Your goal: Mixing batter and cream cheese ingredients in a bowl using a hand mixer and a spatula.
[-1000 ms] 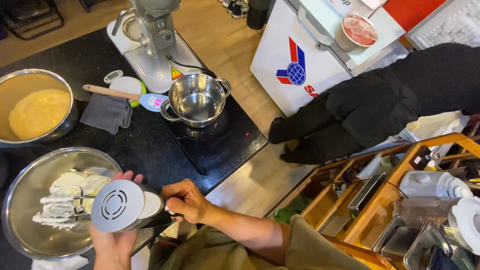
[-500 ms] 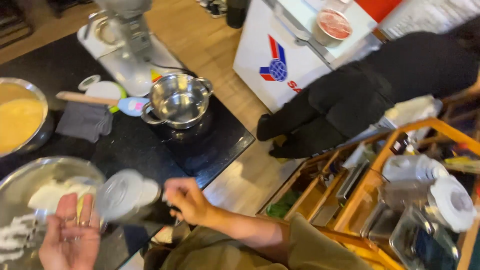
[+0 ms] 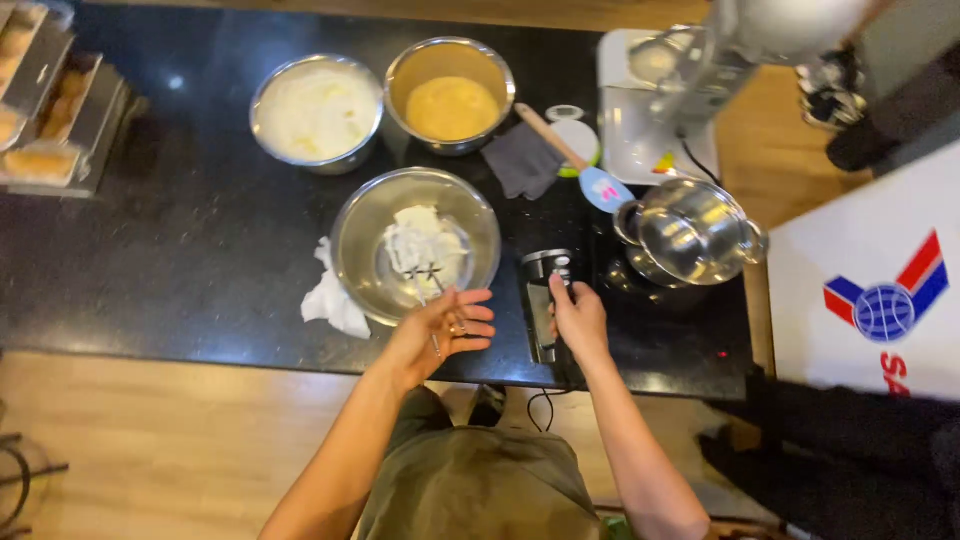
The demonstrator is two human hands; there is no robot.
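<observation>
Resting on the near edge of the black desk (image 3: 150, 270), the right hand (image 3: 578, 318) lies over a dark hand mixer body (image 3: 545, 300), fingers curled down onto its top — closed on it, the mixer lying flat with its cord (image 3: 540, 405) dropping off the near edge. Just to the left, the left hand (image 3: 445, 328) is palm up with fingers spread apart, and two thin metal beaters (image 3: 425, 285) lie across it, their far ends reaching into the steel bowl (image 3: 370, 250) right beyond the fingertips. Whether the fingers pinch the beater shafts or merely cradle them I cannot tell. That bowl holds a lump of white, creamy stuff (image 3: 425, 240) near its middle, and a crumpled white paper towel (image 3: 330, 300) sits touching its near-left side.

Farther off stand two more steel bowls side by side — the left one (image 3: 316, 112) filled with something white, the right one (image 3: 450, 95) with a yellow batter. Right of them lies a folded grey cloth (image 3: 520, 165), and beside it a spatula (image 3: 575, 160) with a wooden handle and a pale blue blade. A shiny two-handled pot (image 3: 692, 230) sits to the right of the mixer, well apart from the right hand. At the far right a stand mixer (image 3: 700, 70) rises, blurred. At the far left edge, loaf tins (image 3: 50, 110) with golden baked goods are stacked.
</observation>
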